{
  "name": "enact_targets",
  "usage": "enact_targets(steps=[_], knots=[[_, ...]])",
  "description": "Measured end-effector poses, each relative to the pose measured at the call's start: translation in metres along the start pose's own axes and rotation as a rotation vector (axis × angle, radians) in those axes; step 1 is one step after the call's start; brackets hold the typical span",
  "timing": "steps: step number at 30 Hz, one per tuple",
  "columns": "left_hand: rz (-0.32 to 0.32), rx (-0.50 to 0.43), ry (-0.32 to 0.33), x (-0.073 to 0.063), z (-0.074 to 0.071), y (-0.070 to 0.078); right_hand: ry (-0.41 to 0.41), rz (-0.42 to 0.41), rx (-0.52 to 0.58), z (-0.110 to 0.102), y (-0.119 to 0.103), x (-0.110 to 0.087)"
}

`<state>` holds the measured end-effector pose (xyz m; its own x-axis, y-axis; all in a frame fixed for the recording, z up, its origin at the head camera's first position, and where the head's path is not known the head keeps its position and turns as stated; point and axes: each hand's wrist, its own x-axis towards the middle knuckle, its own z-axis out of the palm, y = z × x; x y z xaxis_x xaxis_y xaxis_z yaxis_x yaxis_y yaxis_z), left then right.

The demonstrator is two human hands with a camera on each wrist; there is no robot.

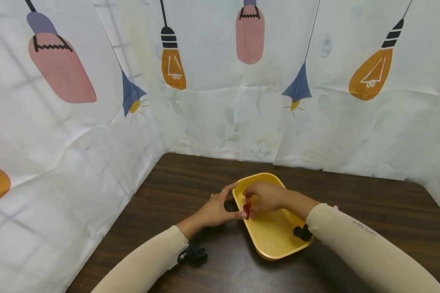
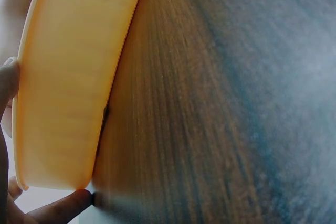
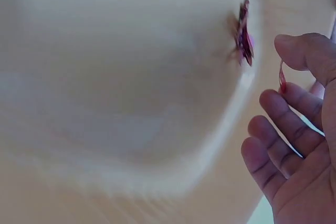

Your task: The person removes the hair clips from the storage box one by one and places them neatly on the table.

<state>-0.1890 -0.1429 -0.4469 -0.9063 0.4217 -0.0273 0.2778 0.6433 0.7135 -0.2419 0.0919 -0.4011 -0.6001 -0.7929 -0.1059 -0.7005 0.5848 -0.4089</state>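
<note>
A yellow plastic basin sits on the dark table. My left hand holds its far left part from outside, thumb at the long rim and fingers spread to the far corner; in the left wrist view a finger presses the basin's outer wall low down. Over the basin, my right hand pinches a thin red loop, like a rubber band, between thumb and forefinger. A dark red bunch with a pink bit shows against the basin's inner side, too blurred to tell its kind.
Small pink and green things lie right of the basin, partly behind the right sleeve. Black wrist devices are worn on both arms. A white sheet printed with lamps hangs behind and left of the wooden table.
</note>
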Motion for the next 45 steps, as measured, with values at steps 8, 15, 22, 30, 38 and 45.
enact_targets(steps=[8, 15, 22, 30, 38, 45], knots=[[-0.002, -0.002, -0.009, 0.000, 0.001, -0.001, 0.011, 0.035, 0.036, -0.008, 0.005, -0.006], [-0.011, -0.003, -0.008, 0.000, 0.001, 0.000, 0.024, 0.045, 0.044, -0.019, 0.007, -0.013], [-0.020, -0.014, -0.009, 0.001, 0.000, 0.001, 0.048, 0.081, 0.049, -0.029, 0.010, -0.024], [-0.029, -0.015, -0.008, 0.000, -0.002, 0.002, 0.076, 0.117, 0.043, -0.040, 0.012, -0.034], [-0.028, -0.010, -0.007, 0.000, 0.000, 0.000, 0.098, 0.149, 0.055, -0.047, 0.018, -0.048], [-0.039, -0.007, 0.003, -0.001, 0.000, 0.000, 0.128, 0.158, 0.061, -0.050, 0.025, -0.062]])
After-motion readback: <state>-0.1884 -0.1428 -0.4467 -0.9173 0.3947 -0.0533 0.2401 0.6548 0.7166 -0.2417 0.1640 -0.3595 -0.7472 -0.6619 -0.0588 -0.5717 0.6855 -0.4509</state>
